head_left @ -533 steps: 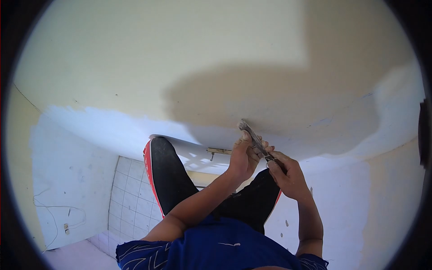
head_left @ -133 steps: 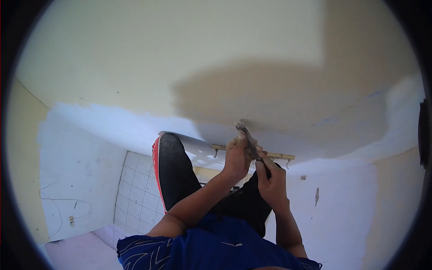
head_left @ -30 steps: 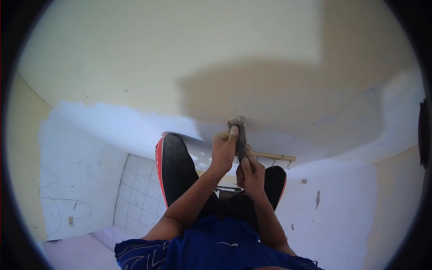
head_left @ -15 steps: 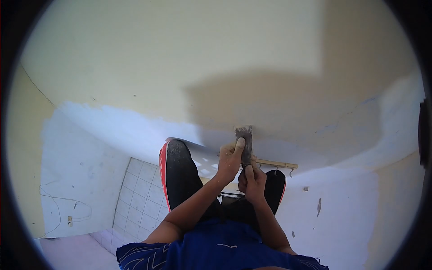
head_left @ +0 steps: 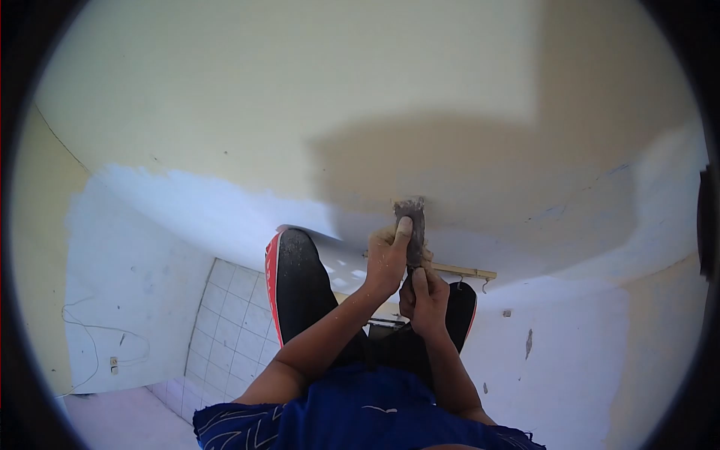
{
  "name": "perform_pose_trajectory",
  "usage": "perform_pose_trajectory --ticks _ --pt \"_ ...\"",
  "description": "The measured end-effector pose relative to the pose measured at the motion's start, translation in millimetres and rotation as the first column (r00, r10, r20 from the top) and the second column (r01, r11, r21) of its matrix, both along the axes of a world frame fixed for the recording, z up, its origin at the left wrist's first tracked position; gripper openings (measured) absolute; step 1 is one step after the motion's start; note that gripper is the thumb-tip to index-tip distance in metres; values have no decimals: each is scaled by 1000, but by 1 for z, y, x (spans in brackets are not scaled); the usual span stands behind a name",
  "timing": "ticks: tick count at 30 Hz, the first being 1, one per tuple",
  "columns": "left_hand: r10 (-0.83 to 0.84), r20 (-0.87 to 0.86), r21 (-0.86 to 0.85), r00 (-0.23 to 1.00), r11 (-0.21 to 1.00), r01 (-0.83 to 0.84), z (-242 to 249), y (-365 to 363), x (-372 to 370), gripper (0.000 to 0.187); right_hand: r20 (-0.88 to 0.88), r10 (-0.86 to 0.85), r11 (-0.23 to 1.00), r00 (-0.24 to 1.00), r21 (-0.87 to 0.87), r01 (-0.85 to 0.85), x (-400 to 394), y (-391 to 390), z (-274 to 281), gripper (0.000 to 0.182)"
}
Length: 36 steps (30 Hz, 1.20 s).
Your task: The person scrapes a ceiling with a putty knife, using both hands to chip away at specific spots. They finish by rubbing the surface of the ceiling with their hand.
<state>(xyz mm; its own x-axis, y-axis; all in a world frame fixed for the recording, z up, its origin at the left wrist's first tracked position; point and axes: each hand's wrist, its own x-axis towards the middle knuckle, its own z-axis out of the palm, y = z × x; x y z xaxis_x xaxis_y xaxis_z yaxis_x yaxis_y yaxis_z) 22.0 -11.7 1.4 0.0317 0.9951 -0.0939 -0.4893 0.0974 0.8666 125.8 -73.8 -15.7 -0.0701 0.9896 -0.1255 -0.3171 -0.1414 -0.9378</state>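
Note:
A dark flat scraper points away from me, its worn pale-edged tip against the wall where the cream paint meets a paler area. My left hand grips the scraper's side, its thumb lying flat on the blade. Lower down, my right hand is closed around the handle. The shadow of my head and arms falls across the wall around the tool. Pale dust marks both hands.
A wooden strip with hooks is fixed beyond my right knee. My knees in dark trousers flank my arms. White tiles lie at the lower left, near a socket with a loose cable. Another socket is at the right.
Both hands and the scraper have moved slightly up and to the right along the wall. The grip looks the same.

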Motion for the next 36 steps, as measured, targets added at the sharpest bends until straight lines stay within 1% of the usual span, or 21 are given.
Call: perform_pose_trajectory --ticks 2,3,5,7,9,10,12,13,15,16,20,21,22,25,28,31,32,34,36 --pt "-3 46 0 999 1000 3 -3 -1 1 47 6 16 1000 1000 -3 -16 2 -1 2 26" --pt "-8 43 -4 999 1000 8 -6 -3 2 47 3 11 1000 1000 -7 -11 5 -5 -2 26" --pt "-22 -17 -28 1000 999 22 -10 -2 3 48 58 45 999 997 18 -47 10 -4 -12 25" --pt "-28 -12 -13 1000 1000 28 -1 1 3 49 78 25 999 997 41 -28 5 -1 -1 24" --pt "-1 -15 0 1000 1000 1 7 2 1 49 -40 7 1000 999 28 -6 0 0 8 26" --pt "1 -9 -12 1000 1000 -1 7 1 2 49 -34 9 1000 999 16 -8 2 0 6 26" --pt "-38 34 26 999 999 37 8 0 0 47 0 19 999 1000 49 -19 5 2 2 23" --pt "-38 27 29 999 999 37 5 -1 -2 47 -7 18 998 1000 52 -18 6 0 2 23" --pt "-41 -43 -7 998 999 40 0 -2 -1 47 81 50 999 995 -3 -50 8 -3 4 23" --pt "-44 -17 -35 999 998 43 2 -2 -2 46 92 28 1000 995 6 -28 5 -3 5 22" --pt "-36 20 -9 999 999 36 7 2 -3 45 122 26 999 992 43 -31 3 3 12 22" --pt "-25 34 5 999 1000 25 6 2 -3 45 74 38 999 997 34 -41 4 3 11 21" --pt "-18 44 19 999 1000 17 4 0 -3 45 22 46 999 999 24 -47 5 2 10 25" --pt "-47 1 9 999 999 47 1 0 -7 46 -8 45 999 999 23 -45 3 0 -1 25" --pt "-21 -2 -2 1000 1000 21 11 3 -9 46 11 21 999 1000 32 -21 -4 2 9 26" --pt "-19 10 25 1000 1000 19 7 1 -8 46 72 9 1000 997 26 -11 -3 2 11 26" --pt "-26 4 21 1000 999 26 3 -1 -7 46 66 2 1000 998 21 -3 -2 -1 7 26" --pt "-47 -36 -2 998 999 47 -1 0 -8 47 103 9 1000 995 4 -10 -1 -1 1 26" --pt "-20 -37 7 999 1000 20 0 2 -8 47 89 7 1000 996 25 -9 -6 -1 5 26"
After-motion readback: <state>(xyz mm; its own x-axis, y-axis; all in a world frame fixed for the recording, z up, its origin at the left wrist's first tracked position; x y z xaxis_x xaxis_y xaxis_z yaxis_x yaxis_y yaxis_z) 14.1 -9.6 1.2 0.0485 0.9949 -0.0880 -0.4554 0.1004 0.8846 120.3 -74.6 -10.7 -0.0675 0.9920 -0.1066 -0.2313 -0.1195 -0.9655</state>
